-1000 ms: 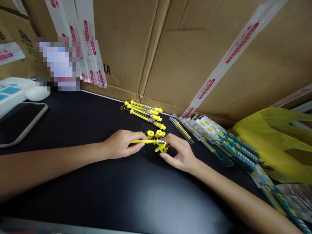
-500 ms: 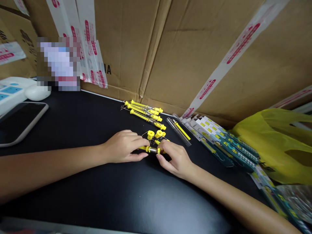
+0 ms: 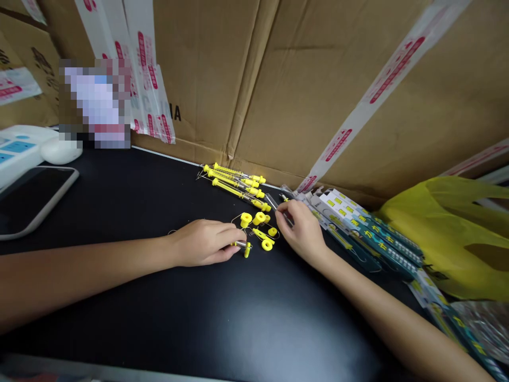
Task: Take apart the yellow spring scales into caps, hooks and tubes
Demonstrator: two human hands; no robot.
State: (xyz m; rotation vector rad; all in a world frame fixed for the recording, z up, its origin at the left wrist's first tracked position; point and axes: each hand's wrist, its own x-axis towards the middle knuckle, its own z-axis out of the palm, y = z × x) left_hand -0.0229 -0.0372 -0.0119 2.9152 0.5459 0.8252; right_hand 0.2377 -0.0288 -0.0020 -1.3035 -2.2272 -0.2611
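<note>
Resting on the black table (image 3: 159, 318), the left hand (image 3: 204, 243) curls narrowly round a yellow tool (image 3: 242, 246), whose metal collar and stub end poke out past the fingertips. The right hand (image 3: 303, 229) pinches thumb and forefinger on a clear sleeve (image 3: 273, 201) near the cardboard wall (image 3: 278, 79); a scrap of yellow shows inside it. A yellow bag (image 3: 449, 233) slumps at the right, its contents not visible, beside a fan of printed packs (image 3: 358, 225) with yellow pieces behind their windows.

Half a second ago both hands met on the tool. The right hand has since left it and gone back to the sleeve, while the left keeps hold. The loose yellow caps (image 3: 259, 218) and the heap of finished tools (image 3: 236, 184) lie as before.

Most of the tool is hidden under the left fingers, and the right palm covers much of the sleeve.
</note>
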